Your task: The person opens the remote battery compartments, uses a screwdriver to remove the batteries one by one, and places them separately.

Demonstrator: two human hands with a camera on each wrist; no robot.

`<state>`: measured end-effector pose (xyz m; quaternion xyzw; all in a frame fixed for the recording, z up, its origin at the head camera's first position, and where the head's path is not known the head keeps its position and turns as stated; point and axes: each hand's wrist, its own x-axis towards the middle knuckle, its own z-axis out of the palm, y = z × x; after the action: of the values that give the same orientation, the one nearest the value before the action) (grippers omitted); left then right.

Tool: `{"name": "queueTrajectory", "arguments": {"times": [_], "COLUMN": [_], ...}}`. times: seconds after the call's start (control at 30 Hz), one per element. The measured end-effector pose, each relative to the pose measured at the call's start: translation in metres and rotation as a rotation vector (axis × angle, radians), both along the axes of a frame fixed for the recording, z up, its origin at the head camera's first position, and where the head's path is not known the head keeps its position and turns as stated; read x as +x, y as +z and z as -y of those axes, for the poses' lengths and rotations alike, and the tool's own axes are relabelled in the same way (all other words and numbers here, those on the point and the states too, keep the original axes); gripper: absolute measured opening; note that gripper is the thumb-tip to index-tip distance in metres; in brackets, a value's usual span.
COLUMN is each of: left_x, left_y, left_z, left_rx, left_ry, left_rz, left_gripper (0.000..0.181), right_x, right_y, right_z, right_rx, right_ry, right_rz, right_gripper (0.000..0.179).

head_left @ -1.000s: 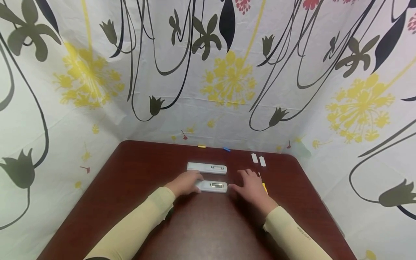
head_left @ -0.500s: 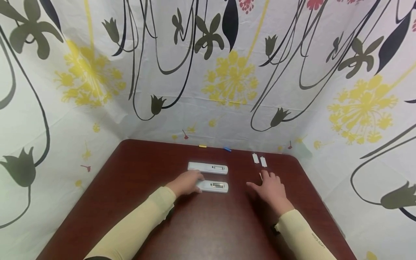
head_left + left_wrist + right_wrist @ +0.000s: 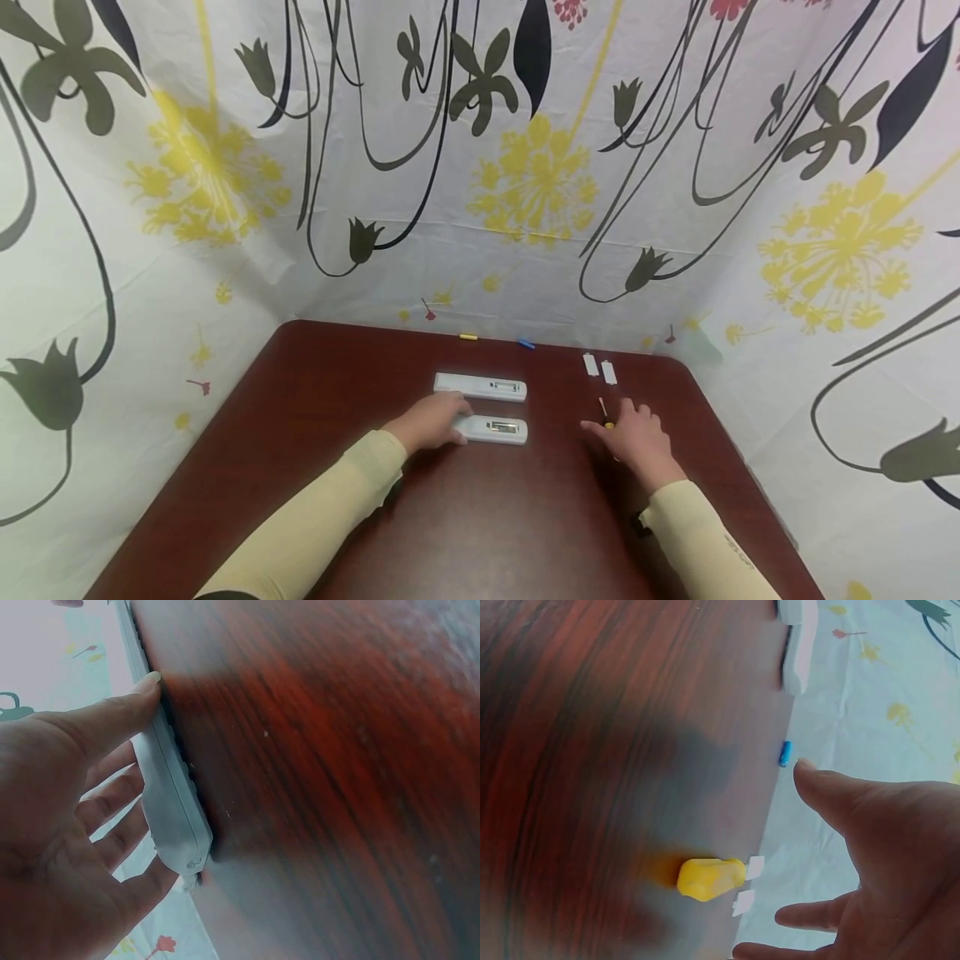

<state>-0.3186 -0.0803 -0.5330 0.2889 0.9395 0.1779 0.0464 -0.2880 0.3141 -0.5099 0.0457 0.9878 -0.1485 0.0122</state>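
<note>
My left hand [image 3: 426, 423] grips the left end of the nearer white remote control [image 3: 491, 429], which lies face down with its battery compartment uncovered. In the left wrist view the thumb presses one long edge of this remote control [image 3: 171, 810] and the fingers lie along the other. My right hand [image 3: 636, 437] hovers beside a screwdriver [image 3: 602, 407] with its fingers apart, holding nothing. The yellow screwdriver handle [image 3: 711, 879] shows apart from the hand in the right wrist view.
A second white remote control [image 3: 476, 386] lies behind the first, its compartment also uncovered. Two white battery covers [image 3: 591, 365] sit at the back right. A yellow battery [image 3: 468, 337] and a blue battery [image 3: 526, 343] lie near the table's [image 3: 360, 367] back edge.
My right hand has moved right, away from the nearer remote control's end, to beside the screwdriver. My left hand has kept its grip on the remote control.
</note>
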Motion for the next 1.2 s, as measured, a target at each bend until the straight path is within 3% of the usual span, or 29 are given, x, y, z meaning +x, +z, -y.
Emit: {"name": "queueTrajectory", "arguments": {"times": [0.27, 0.57, 1.2], "left_x": [-0.001, 0.0, 0.001], "left_y": [-0.002, -0.002, 0.0], "left_z": [0.0, -0.001, 0.0], "left_rx": [0.004, 0.008, 0.003], "left_ry": [-0.008, -0.021, -0.004], "left_rz": [0.001, -0.015, 0.004], "left_gripper": [0.045, 0.044, 0.044], "right_x": [-0.007, -0.012, -0.022], "right_y": [-0.008, -0.011, -0.012], "right_z": [-0.002, -0.004, -0.001], "right_rx": [-0.017, -0.025, -0.048], "right_ry": [-0.003, -0.005, -0.066], "right_rz": [0.034, 0.041, 0.109], "right_gripper": [0.106, 0.081, 0.05]}}
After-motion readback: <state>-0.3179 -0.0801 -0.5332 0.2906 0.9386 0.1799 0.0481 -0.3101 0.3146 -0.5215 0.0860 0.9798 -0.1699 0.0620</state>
